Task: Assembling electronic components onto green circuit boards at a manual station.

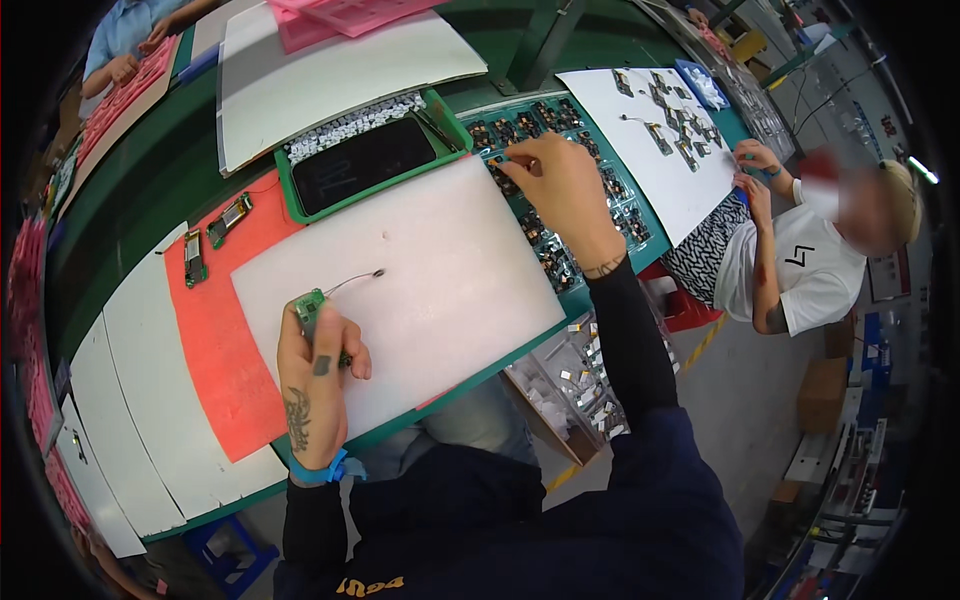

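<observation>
My left hand (325,375) is closed around a small green circuit board (309,305) above the white foam sheet (450,260). From the board a thin wire runs right to a small dark round part (378,273) over the sheet. My right hand (560,185) reaches over clear trays of small dark and copper-coloured parts (555,265), thumb and forefinger brought together at the trays' left side. Whatever sits between those fingertips is too small to make out.
Two circuit boards (230,220) lie on red sheeting (215,350) at left. A green bin (300,205) holds white pieces and a dark phone-like slab (365,165). At right, a person (790,250) works beside a white sheet with several boards (685,125). Below the table edge sits a parts box (570,390).
</observation>
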A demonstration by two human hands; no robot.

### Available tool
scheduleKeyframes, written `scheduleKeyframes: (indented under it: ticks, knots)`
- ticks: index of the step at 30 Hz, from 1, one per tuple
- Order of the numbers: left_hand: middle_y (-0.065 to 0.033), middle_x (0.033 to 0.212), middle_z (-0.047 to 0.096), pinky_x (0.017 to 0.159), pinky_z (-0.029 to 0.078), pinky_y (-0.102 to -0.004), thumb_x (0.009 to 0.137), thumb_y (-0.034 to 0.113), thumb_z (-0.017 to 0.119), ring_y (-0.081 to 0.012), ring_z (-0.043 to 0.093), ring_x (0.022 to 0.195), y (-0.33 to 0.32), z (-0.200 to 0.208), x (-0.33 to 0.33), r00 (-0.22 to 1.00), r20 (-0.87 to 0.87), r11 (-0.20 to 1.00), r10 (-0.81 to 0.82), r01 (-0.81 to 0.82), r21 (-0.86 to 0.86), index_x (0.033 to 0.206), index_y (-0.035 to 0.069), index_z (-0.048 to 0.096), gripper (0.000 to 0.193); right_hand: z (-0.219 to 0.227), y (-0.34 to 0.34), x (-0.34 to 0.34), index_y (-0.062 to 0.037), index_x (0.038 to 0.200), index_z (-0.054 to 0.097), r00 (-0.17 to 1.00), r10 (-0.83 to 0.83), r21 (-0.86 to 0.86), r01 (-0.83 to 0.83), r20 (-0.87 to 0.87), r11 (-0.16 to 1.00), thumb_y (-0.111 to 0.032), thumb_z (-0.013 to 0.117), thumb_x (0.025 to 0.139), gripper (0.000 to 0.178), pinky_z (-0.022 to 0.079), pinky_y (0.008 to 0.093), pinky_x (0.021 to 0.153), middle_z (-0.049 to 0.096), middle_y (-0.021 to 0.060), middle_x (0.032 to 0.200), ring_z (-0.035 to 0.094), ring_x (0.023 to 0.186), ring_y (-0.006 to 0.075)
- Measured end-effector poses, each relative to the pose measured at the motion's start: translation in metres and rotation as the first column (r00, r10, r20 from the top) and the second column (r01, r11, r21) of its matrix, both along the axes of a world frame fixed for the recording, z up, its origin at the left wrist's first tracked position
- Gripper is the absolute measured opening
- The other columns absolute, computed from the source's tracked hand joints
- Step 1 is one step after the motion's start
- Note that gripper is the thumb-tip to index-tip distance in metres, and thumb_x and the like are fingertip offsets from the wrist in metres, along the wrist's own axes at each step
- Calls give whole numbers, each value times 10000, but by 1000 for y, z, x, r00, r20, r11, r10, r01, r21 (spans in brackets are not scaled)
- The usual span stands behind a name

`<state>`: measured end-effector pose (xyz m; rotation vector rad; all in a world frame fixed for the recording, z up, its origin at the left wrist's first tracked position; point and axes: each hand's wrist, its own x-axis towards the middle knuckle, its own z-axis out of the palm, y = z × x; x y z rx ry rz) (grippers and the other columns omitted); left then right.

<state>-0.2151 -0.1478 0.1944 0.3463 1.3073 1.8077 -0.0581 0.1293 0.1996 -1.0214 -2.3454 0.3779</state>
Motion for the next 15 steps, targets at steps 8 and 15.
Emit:
scheduleKeyframes:
  ticks: [8,15]
  knots:
    - [-28,727,512,554,409,-229,1071,229,585,-101,462,562,-6,-10,-13,982,-153,991,-113,101,-84,1054,60,483,198,-5,0,-21,20,991,800,988,55,-27,-51,148,998,-89,748,880,164,493,296,618,703,92,897,599,686,183]
    - [-31,746,499,544,394,-236,1077,234,571,-109,458,572,0,-14,-15,975,-105,981,-195,193,-30,1023,88,488,177,-2,-9,-12,18,975,801,988,-115,-36,119,100,992,-94,759,880,153,486,285,622,696,93,914,576,674,176]
